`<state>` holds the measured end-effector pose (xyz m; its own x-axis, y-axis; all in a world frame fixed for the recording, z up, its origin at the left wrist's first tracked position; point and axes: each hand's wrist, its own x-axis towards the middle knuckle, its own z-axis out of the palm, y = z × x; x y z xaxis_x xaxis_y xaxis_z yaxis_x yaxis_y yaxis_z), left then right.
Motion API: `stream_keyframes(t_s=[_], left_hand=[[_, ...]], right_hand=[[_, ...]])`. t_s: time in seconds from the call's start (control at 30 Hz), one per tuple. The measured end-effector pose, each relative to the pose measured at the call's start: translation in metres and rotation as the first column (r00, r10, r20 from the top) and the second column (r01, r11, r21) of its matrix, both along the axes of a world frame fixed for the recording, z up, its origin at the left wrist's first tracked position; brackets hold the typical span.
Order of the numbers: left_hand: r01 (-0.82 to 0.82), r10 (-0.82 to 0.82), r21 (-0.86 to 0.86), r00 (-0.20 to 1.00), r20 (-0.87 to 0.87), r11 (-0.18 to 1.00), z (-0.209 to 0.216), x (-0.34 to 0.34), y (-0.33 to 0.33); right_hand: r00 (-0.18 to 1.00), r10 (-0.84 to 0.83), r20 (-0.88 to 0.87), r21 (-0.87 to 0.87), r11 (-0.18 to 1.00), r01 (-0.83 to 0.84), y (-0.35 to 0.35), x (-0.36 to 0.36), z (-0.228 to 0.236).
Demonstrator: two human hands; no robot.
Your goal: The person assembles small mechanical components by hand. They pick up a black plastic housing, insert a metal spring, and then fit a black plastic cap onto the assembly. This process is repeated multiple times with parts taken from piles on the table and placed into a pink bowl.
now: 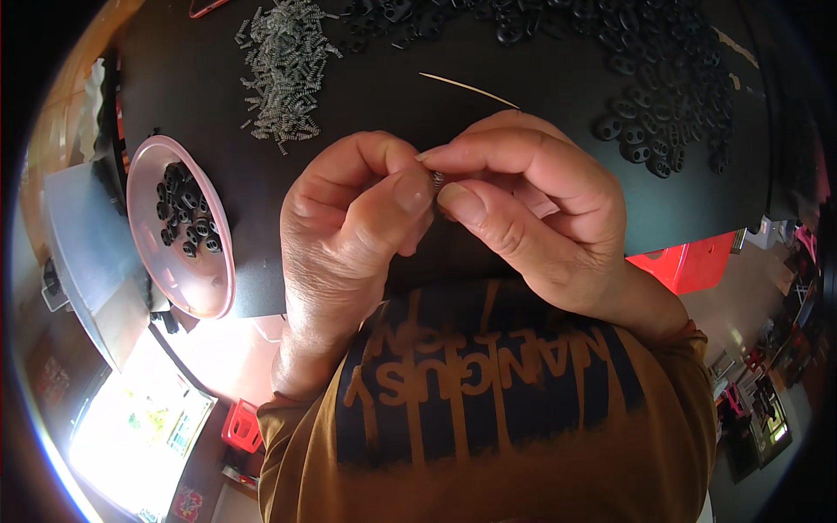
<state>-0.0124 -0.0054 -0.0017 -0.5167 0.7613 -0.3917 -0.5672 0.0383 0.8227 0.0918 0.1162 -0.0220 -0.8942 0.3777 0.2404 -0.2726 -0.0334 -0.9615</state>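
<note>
In front of my chest, over the near edge of the black table, my two hands meet at the fingertips. A small metal spring (437, 179) shows between them. My right hand (540, 205) is closed, its thumb and index finger pinching at the spring. My left hand (344, 205) is also closed, thumb against bent index finger, right beside the spring; what lies inside that pinch is hidden. Beyond the hands sits a loose pile of small springs (283, 74). Small black plastic pieces with two holes (658, 131) are spread at the far right.
A pink bowl (225, 261) at the table's left holds several black two-hole pieces. A thin wooden stick (466, 88) lies just past my right hand. More black pieces (523, 19) run along the far side. A red plastic container (697, 261) stands by the right edge.
</note>
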Motion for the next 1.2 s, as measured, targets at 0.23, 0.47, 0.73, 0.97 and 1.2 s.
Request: stream_keyframes(t_s=[0.23,0.47,0.73,0.97,1.2], left_hand=[[0.028,-0.028,0.009,0.997,-0.074,1.000,0.003,0.001,0.001],[0.034,-0.028,0.010,0.930,-0.367,0.999,0.002,0.006,0.000],[-0.043,0.061,0.049,0.344,-0.937,0.998,-0.005,0.003,0.005],[-0.036,0.065,0.063,0.043,-0.997,0.997,-0.002,0.003,0.008],[-0.022,0.111,0.109,0.129,-0.985,0.994,-0.006,0.004,0.008]], right_hand=[[1.000,-0.014,-0.010,-0.070,0.997,0.014,0.000,0.002,-0.001],[0.999,-0.017,0.036,-0.014,1.000,0.017,0.002,0.004,-0.002],[0.997,-0.026,0.073,0.027,0.999,0.024,0.000,0.005,0.001],[0.999,-0.028,0.045,-0.015,0.999,0.028,-0.002,0.005,-0.001],[1.000,-0.021,0.021,0.025,0.999,0.020,0.001,0.006,-0.001]])
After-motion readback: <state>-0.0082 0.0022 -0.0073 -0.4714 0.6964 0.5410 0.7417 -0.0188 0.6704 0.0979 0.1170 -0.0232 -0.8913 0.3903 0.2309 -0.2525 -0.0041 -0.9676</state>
